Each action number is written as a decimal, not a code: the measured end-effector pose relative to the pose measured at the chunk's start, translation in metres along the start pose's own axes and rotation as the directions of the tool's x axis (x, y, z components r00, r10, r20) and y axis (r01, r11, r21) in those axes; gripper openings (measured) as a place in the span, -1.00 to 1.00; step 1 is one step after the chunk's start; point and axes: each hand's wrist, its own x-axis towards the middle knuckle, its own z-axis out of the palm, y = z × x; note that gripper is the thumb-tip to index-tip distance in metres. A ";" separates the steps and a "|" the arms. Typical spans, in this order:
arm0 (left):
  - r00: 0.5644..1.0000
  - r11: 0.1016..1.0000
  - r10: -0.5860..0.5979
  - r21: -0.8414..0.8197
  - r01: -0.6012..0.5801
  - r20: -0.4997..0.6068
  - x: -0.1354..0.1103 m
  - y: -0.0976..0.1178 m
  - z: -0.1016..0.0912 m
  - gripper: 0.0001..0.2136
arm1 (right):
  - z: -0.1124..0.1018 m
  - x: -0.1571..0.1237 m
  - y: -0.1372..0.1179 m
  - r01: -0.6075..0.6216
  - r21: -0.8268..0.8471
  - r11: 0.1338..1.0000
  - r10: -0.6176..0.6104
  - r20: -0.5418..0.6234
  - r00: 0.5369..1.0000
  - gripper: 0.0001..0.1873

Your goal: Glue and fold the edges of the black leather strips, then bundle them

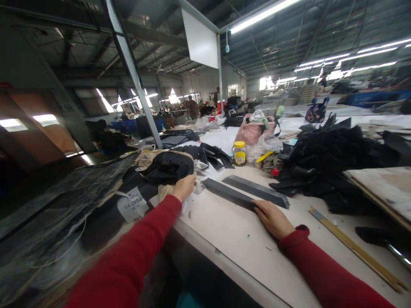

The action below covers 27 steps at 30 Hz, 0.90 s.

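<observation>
My left hand (pixel 185 187) is closed at the table's left edge, beside a heap of black fabric (pixel 171 166). A crumpled whitish scrap (pixel 198 187) shows at its fingertips; blur hides what exactly is pinched. My right hand (pixel 272 218) has its fingers together over the near end of a long black strip (pixel 226 193), its thumb low at the edge. That strip runs across the table towards my left hand. Just behind it lies a second dark strip (pixel 257 190), touched by neither hand.
Right of my right hand lies a yellowish ruler (pixel 356 248). A yellow-lidded jar (pixel 239 153), a pink bag (pixel 257 128) and a big black pile of cut pieces (pixel 340 158) stand farther back. A metal post (pixel 135 81) rises at left; a board (pixel 382 184) juts in at right.
</observation>
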 end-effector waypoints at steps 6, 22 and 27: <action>0.996 0.876 -0.046 -0.482 0.005 -0.074 0.007 0.017 -0.062 -0.79 | -0.004 0.001 0.002 -0.025 -0.015 1.000 0.024 -0.026 0.999 -0.63; 0.908 0.467 0.297 -0.874 0.131 0.295 -0.034 0.121 -0.079 -0.83 | -0.041 0.002 -0.047 -0.290 0.816 0.500 0.301 0.151 0.942 -0.37; 0.843 0.470 0.407 -0.872 0.138 0.353 -0.039 0.137 -0.081 -0.84 | -0.042 0.002 -0.051 -0.267 0.906 0.328 0.229 0.198 0.953 -0.46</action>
